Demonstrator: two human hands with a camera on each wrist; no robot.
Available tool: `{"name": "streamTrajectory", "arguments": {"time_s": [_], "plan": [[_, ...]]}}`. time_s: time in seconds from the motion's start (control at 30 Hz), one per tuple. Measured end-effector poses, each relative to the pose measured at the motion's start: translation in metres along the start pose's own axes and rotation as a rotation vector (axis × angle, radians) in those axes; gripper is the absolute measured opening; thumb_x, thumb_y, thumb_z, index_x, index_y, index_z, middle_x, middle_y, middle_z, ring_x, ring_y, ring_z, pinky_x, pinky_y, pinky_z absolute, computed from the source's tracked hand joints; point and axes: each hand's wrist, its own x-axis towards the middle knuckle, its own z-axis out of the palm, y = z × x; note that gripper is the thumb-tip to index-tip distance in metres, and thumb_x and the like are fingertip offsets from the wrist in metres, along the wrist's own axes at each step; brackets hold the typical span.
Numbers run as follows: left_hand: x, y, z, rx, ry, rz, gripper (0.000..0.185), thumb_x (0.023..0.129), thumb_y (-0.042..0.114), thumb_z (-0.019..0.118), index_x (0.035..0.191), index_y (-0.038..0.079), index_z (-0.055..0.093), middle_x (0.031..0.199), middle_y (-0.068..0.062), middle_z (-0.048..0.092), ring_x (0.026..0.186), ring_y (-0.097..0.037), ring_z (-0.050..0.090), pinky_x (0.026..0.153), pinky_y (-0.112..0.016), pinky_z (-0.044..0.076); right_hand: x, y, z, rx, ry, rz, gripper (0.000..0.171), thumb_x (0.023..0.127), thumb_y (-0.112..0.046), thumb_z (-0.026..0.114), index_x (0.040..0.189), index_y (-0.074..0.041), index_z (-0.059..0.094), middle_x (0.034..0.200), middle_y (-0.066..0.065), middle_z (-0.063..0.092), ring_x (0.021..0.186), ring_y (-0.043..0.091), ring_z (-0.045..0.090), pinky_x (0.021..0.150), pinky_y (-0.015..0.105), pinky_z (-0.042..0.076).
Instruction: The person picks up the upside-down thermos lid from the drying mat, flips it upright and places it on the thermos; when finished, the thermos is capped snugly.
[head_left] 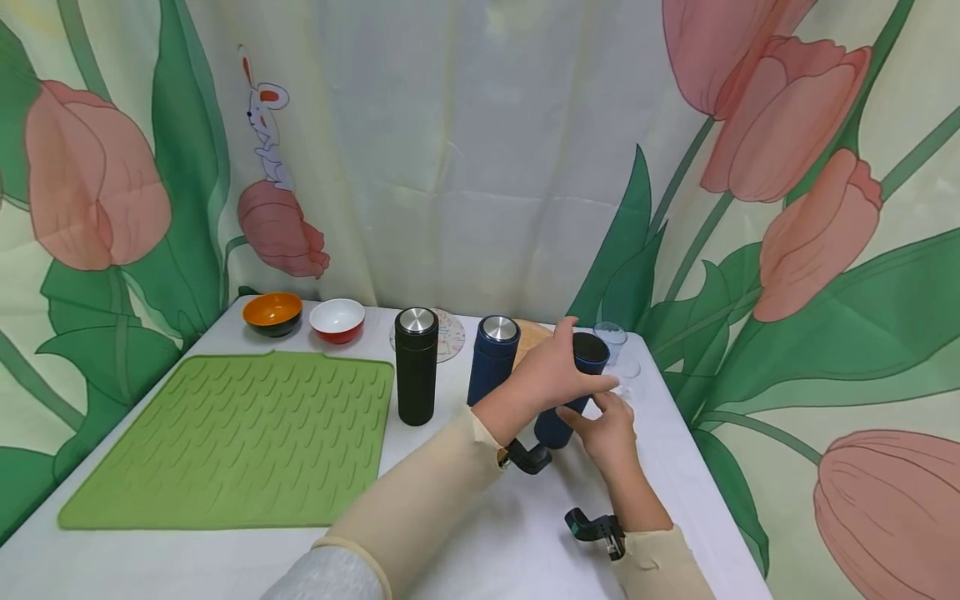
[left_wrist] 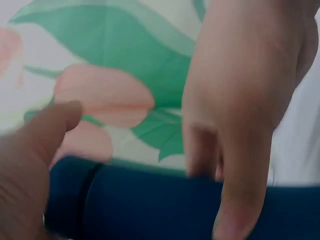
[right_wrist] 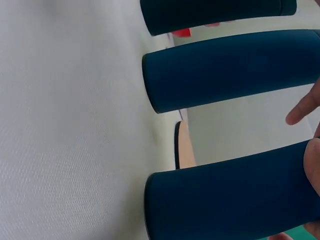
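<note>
Gripping an open dark-blue flask [head_left: 573,392] near the far right corner of a white-covered table [head_left: 480,533], a person's left hand [head_left: 551,375] wraps over its upper half, thumb raised beside the rim and fingers curled across the front. The flask leans slightly, its base on the cloth and its mouth uncovered. The right hand [head_left: 609,433] sits just below and to the right, fingers loosely together and touching the left hand's fingertips; whether they pinch anything cannot be told from these views. The left wrist view shows fingers [left_wrist: 235,165] draped over the blue body [left_wrist: 165,205].

Just left of the held flask stands a second blue flask [head_left: 492,358] with a steel cap, and beyond it a black flask [head_left: 416,365], also capped. A clear plastic cup [head_left: 611,337] stands behind the hands. A green ribbed mat [head_left: 232,437] covers the table's left side, with an orange bowl [head_left: 272,312] and a red bowl [head_left: 337,320] at its far edge. Tulip-printed cloth [head_left: 810,167] hangs behind.
</note>
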Motion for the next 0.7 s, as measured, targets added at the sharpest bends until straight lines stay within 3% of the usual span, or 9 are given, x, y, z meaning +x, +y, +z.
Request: {"name": "streamTrajectory", "arguments": {"time_s": [0.07, 0.17, 0.23, 0.33, 0.4, 0.47, 0.6, 0.7], "plan": [[0.0, 0.004, 0.005, -0.019, 0.051, -0.055, 0.109, 0.081, 0.066, 0.085, 0.159, 0.015, 0.029, 0.114, -0.011, 0.074, 0.096, -0.02, 0.072, 0.074, -0.034, 0.059, 0.0, 0.0, -0.001, -0.003, 0.002, 0.001, 0.067, 0.095, -0.036, 0.081, 0.155, -0.02, 0.056, 0.164, 0.019, 0.048, 0.157, 0.047, 0.024, 0.119, 0.073, 0.027], [0.0, 0.005, 0.009, -0.018, 0.099, -0.081, 0.099, 0.081, 0.066, 0.084, 0.148, 0.013, 0.035, 0.099, -0.009, 0.072, 0.081, -0.018, 0.069, 0.064, -0.031, 0.055, -0.001, -0.001, -0.001, -0.001, -0.001, 0.022, 0.065, 0.094, -0.037, 0.081, 0.153, -0.019, 0.058, 0.162, 0.02, 0.049, 0.157, 0.047, 0.025, 0.118, 0.074, 0.03], [0.001, 0.004, 0.006, 0.011, 0.074, -0.053, 0.085, 0.088, 0.06, 0.081, 0.146, 0.014, 0.04, 0.104, -0.007, 0.072, 0.082, -0.017, 0.069, 0.066, -0.03, 0.055, 0.0, -0.001, -0.001, 0.0, -0.007, 0.028, 0.066, 0.094, -0.037, 0.081, 0.153, -0.019, 0.058, 0.162, 0.021, 0.049, 0.157, 0.047, 0.025, 0.118, 0.074, 0.031], [0.003, 0.001, -0.005, 0.033, -0.026, 0.026, 0.066, 0.098, 0.045, 0.072, 0.151, 0.018, 0.042, 0.123, -0.008, 0.072, 0.093, -0.018, 0.07, 0.077, -0.033, 0.058, 0.001, -0.002, -0.001, 0.002, -0.013, 0.03, 0.068, 0.094, -0.041, 0.081, 0.154, -0.021, 0.057, 0.163, 0.02, 0.048, 0.157, 0.046, 0.025, 0.118, 0.073, 0.031], [0.004, 0.001, -0.011, 0.019, -0.084, 0.046, 0.066, 0.099, 0.038, 0.068, 0.156, 0.021, 0.041, 0.131, -0.008, 0.071, 0.1, -0.019, 0.071, 0.084, -0.036, 0.058, 0.001, -0.002, -0.002, -0.002, -0.013, 0.023, 0.067, 0.094, -0.041, 0.081, 0.154, -0.021, 0.057, 0.163, 0.02, 0.048, 0.156, 0.046, 0.027, 0.118, 0.073, 0.032], [0.004, 0.002, -0.012, -0.001, -0.1, 0.035, 0.075, 0.097, 0.041, 0.069, 0.161, 0.02, 0.037, 0.137, -0.01, 0.069, 0.107, -0.02, 0.071, 0.089, -0.038, 0.059, 0.002, -0.002, -0.002, -0.013, -0.016, 0.025, 0.067, 0.094, -0.042, 0.081, 0.154, -0.021, 0.058, 0.163, 0.02, 0.048, 0.156, 0.046, 0.028, 0.118, 0.072, 0.032], [0.002, 0.006, -0.001, -0.006, -0.011, -0.064, 0.099, 0.088, 0.063, 0.078, 0.161, 0.015, 0.031, 0.132, -0.012, 0.07, 0.106, -0.022, 0.072, 0.085, -0.038, 0.062, 0.002, -0.002, -0.003, -0.036, -0.023, 0.038, 0.067, 0.095, -0.041, 0.08, 0.154, -0.019, 0.057, 0.163, 0.02, 0.048, 0.156, 0.047, 0.027, 0.118, 0.073, 0.032], [0.001, 0.007, 0.006, 0.022, 0.065, -0.102, 0.1, 0.083, 0.068, 0.081, 0.153, 0.013, 0.035, 0.12, -0.012, 0.073, 0.096, -0.022, 0.073, 0.076, -0.035, 0.061, 0.001, -0.001, -0.001, -0.026, -0.018, 0.031, 0.064, 0.095, -0.04, 0.08, 0.151, -0.017, 0.059, 0.162, 0.022, 0.049, 0.155, 0.048, 0.029, 0.118, 0.073, 0.033]]}}
